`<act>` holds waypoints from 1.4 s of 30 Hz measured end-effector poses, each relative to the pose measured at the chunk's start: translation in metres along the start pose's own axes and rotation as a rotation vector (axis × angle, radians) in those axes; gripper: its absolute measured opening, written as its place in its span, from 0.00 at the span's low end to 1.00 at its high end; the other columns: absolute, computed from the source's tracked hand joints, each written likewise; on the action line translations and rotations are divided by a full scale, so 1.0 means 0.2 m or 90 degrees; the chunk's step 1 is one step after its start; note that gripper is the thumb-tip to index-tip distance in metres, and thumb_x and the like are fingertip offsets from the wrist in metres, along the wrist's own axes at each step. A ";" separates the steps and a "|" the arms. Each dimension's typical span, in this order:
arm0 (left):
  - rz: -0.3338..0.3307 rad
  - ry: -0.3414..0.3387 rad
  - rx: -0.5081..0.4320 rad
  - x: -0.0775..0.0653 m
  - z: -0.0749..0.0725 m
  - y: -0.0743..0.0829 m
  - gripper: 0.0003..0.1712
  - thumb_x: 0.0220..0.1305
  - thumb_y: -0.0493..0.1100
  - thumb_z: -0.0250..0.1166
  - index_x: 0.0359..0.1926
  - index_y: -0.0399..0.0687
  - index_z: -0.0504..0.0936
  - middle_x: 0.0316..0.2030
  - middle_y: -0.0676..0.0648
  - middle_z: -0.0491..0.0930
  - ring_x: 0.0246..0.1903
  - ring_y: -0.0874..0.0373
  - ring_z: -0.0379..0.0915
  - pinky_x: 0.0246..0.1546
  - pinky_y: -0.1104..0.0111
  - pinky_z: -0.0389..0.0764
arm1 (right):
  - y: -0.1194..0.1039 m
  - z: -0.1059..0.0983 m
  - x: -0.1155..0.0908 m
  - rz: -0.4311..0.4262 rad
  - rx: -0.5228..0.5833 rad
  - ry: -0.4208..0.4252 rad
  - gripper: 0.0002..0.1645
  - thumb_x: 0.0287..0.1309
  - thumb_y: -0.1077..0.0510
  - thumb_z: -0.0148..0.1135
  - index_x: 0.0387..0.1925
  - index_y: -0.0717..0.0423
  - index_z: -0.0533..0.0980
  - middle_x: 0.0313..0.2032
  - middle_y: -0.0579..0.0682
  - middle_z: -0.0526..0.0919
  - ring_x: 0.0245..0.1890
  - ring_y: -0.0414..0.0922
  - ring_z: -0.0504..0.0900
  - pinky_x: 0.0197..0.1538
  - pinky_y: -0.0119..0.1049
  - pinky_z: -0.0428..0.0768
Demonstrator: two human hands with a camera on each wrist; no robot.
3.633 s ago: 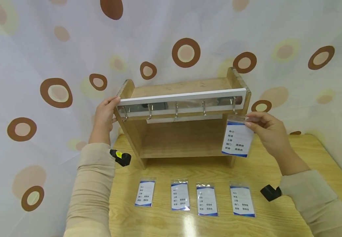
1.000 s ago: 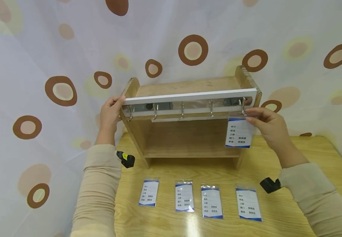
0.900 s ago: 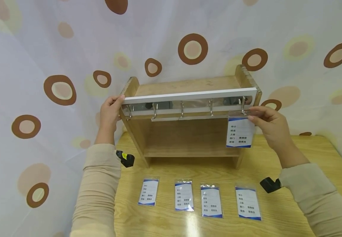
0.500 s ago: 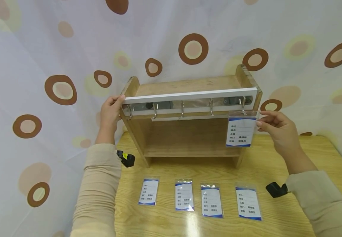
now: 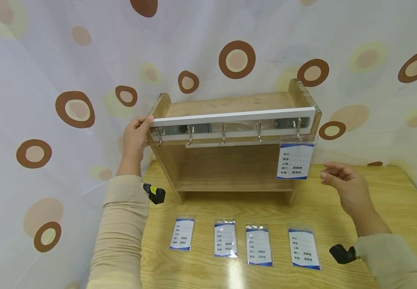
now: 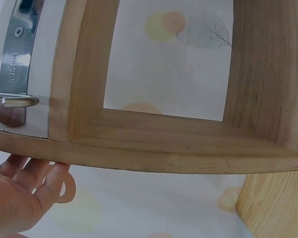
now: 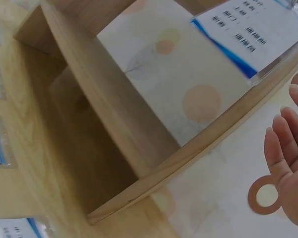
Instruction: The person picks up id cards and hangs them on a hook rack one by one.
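Note:
A wooden shelf (image 5: 237,168) stands on the table with a white hook rail (image 5: 208,117) across its upper front. My left hand (image 5: 135,134) grips the shelf's upper left corner at the end of the rail; in the left wrist view its fingers (image 6: 27,171) lie against the side board. From the rightmost hook (image 5: 298,127) hangs a clear-sleeved badge card (image 5: 295,160), white with blue bands. My right hand (image 5: 345,186) is in the air right of this card and below its top edge, fingers loosely bent, holding nothing.
Several similar badge cards lie in a row on the wood-grain table before the shelf, from the left card (image 5: 182,234) to the right card (image 5: 304,248). The other hooks carry nothing. A patterned cloth (image 5: 266,40) hangs behind.
My right hand brought the badge card up to the rightmost hook, let go of it and drew back down and right. The card now hangs there. My left hand keeps its grip on the shelf.

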State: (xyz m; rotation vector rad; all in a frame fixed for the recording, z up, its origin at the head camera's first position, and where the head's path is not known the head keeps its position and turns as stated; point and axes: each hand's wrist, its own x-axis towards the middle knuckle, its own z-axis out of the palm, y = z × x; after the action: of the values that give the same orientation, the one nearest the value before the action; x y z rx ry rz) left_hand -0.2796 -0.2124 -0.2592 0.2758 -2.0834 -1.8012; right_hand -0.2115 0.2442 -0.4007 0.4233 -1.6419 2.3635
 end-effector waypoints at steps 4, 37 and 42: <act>-0.005 -0.007 -0.011 -0.01 0.00 -0.01 0.06 0.53 0.51 0.61 0.28 0.57 0.75 0.28 0.54 0.68 0.30 0.62 0.65 0.33 0.62 0.68 | 0.28 -0.26 -0.02 0.045 -0.045 -0.009 0.18 0.50 0.72 0.54 0.46 0.66 0.70 0.34 0.51 0.76 0.32 0.43 0.76 0.34 0.31 0.75; -0.006 0.007 -0.001 0.00 0.01 -0.01 0.07 0.54 0.50 0.60 0.32 0.54 0.76 0.29 0.54 0.69 0.30 0.62 0.65 0.30 0.65 0.68 | 0.44 -0.16 -0.35 0.350 -0.385 -0.069 0.31 0.53 0.56 0.56 0.53 0.72 0.60 0.44 0.60 0.71 0.35 0.31 0.71 0.40 0.28 0.72; -0.001 0.009 0.006 0.00 0.01 0.00 0.07 0.54 0.52 0.60 0.31 0.56 0.76 0.29 0.54 0.69 0.29 0.62 0.64 0.28 0.66 0.67 | 0.47 -0.18 -0.36 0.374 -0.434 -0.082 0.33 0.54 0.53 0.56 0.54 0.71 0.59 0.47 0.64 0.68 0.38 0.36 0.71 0.42 0.33 0.72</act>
State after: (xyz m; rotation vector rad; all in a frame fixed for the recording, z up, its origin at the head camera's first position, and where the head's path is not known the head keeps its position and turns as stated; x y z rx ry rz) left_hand -0.2800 -0.2115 -0.2596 0.2932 -2.0832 -1.7848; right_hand -0.1814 0.2437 -0.5212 -0.0570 -2.7690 1.9127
